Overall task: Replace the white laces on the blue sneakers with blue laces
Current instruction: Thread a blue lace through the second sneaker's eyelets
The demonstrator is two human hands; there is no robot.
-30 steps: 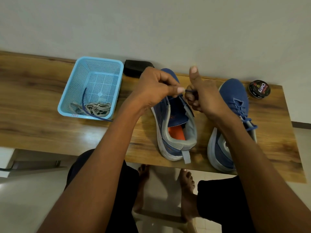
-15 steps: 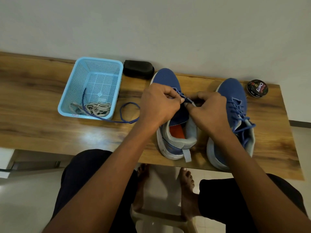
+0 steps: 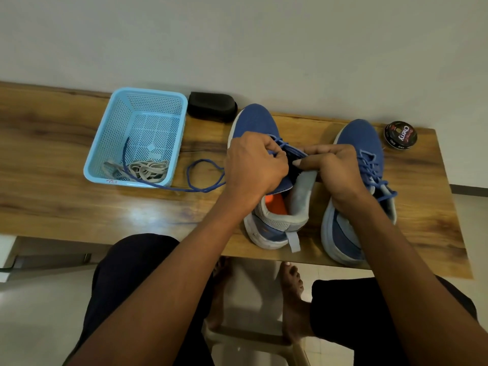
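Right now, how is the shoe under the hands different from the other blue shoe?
The left sneaker is only partly laced, its tongue area open, orange insole showing; the right sneaker is laced up with a blue lace. The left hand and right hand work on the left sneaker; the right sneaker lies untouched by fingers. Both are blue and rest on the wooden table.

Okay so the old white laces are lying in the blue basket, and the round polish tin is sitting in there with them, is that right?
Not quite. The white laces do lie in the blue basket, but the head view shows the round polish tin standing on the wooden table at its far right corner, beyond the right sneaker, well away from the basket.
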